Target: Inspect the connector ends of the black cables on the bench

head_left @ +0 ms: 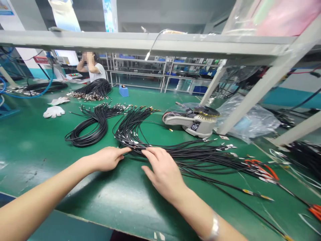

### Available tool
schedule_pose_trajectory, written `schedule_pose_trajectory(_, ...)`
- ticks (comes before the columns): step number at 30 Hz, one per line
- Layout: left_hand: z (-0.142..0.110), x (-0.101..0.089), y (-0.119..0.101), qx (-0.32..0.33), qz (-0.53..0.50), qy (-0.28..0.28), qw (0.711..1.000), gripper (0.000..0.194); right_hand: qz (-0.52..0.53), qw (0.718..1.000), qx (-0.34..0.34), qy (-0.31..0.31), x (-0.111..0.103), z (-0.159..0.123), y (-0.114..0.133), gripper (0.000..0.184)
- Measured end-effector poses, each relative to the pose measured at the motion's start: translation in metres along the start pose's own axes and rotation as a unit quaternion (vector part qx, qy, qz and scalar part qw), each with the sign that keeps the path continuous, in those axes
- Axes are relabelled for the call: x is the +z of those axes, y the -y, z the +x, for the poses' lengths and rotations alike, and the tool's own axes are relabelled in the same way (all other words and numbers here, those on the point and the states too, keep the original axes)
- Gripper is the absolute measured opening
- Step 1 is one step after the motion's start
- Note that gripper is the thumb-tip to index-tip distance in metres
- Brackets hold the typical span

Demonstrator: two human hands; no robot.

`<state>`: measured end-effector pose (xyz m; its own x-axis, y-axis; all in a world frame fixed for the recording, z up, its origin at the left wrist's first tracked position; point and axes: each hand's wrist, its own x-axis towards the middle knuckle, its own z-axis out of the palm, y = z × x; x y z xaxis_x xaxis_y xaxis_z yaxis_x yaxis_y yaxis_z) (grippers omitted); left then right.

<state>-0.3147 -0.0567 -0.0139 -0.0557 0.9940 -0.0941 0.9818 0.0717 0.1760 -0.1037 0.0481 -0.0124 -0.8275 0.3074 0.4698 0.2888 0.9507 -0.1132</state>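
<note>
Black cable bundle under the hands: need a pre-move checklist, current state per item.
1. Both hands at the black cable bundle: ok, left hand has its index fingertip at it, right hand has its fingers on it.
2. Right-side ends gathered: not ok, they fan out, some well apart.
3. Orange-handled tool clear of cables: not ok, it lies among the ends.
4. Tape dispenser clear of hands: ok, it stands beyond them.
5. Connectors separate from the coiled bundle: cannot tell, the ends crowd together.
</note>
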Motion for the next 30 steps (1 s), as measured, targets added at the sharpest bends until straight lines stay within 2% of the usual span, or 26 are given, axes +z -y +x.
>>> schedule_pose_trajectory(2,-0.002,-0.002,0.000,0.004,0.004,0.008,1.000,0.048,-0.019,1.000,0.003,-0.019,0.021,0.013,0.002,0.040)
schedule_pose_trajectory(4,-0.006,-0.006,0.002,0.011,0.008,0.011,1.000,0.050,-0.031,0.999,-0.004,-0.003,0.029,0.026,-0.005,0.027)
schedule_pose_trajectory(6,-0.009,-0.011,0.004,0.020,0.011,0.002,1.000,0.049,-0.030,0.999,-0.024,0.015,0.028,0.034,-0.013,0.019)
schedule_pose_trajectory(10,-0.009,-0.019,0.003,0.034,0.035,-0.008,0.999,0.044,-0.013,0.998,-0.059,-0.003,0.020,0.038,-0.014,0.021)
schedule_pose_trajectory(13,-0.005,-0.015,-0.005,0.070,0.024,0.001,0.997,0.039,-0.006,0.996,-0.087,0.007,0.022,0.039,-0.003,0.028)
schedule_pose_trajectory(15,-0.003,-0.009,-0.010,0.092,0.020,0.011,0.996,0.036,-0.015,0.995,-0.093,0.033,0.025,0.041,0.004,0.021)
schedule_pose_trajectory(19,-0.009,-0.002,-0.010,0.082,0.070,0.020,0.994,0.041,-0.064,0.994,-0.058,0.069,0.026,0.046,0.002,0.019)
schedule_pose_trajectory(25,-0.033,-0.017,0.005,0.072,0.132,0.050,0.987,0.044,-0.112,0.993,0.025,0.036,0.012,0.059,-0.010,0.016)
schedule_pose_trajectory(28,-0.038,-0.015,0.005,0.075,0.097,0.033,0.992,0.031,-0.091,0.995,0.029,0.009,0.015,0.052,0.005,0.019)
schedule_pose_trajectory(30,-0.037,-0.009,0.002,0.085,0.083,0.018,0.993,0.020,-0.073,0.997,0.020,0.026,0.024,0.043,0.021,0.023)
